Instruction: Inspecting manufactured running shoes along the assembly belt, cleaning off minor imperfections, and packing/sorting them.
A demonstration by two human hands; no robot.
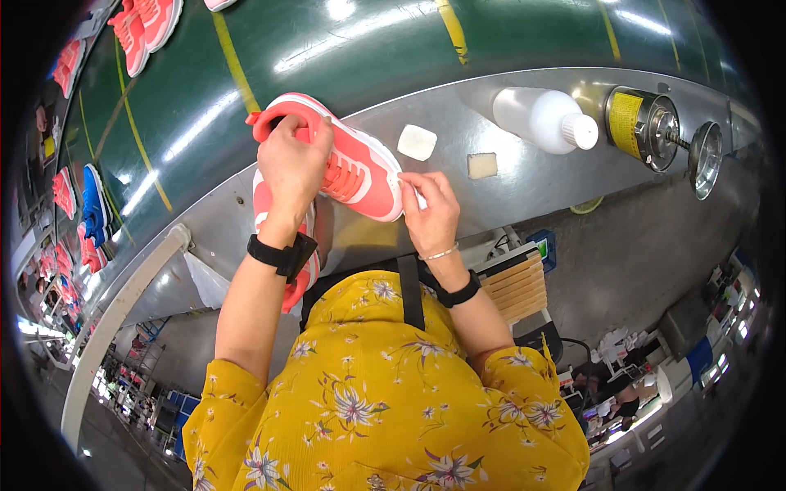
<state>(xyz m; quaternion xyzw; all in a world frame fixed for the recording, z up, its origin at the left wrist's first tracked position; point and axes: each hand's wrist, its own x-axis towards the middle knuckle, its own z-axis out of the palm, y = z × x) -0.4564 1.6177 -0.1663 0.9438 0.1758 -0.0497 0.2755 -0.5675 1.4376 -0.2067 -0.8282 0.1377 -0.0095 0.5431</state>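
Observation:
A coral sneaker (375, 176) with a white sole lies tilted on the metal bench, its toe pointing toward my right hand. My left hand (295, 161) is closed on its collar, with fingers inside the opening. At the toe, my right hand (431, 211) is pinched against the sole edge; something small and whitish shows by the fingers, too small to name. A second coral sneaker (264, 200) rests beneath my left wrist, partly hidden by it. Just beyond my right hand lie a white pad (417, 142) and a smaller beige square sponge (482, 166).
A white plastic bottle (536, 117) and a metal can (643, 123) with a yellow label and a dish-topped pump stand to the right. Past the metal bench (385, 110) runs a green conveyor belt (393, 45), carrying coral sneakers (143, 29) and a blue one (95, 204). A pale curved rail (123, 315) rises at left.

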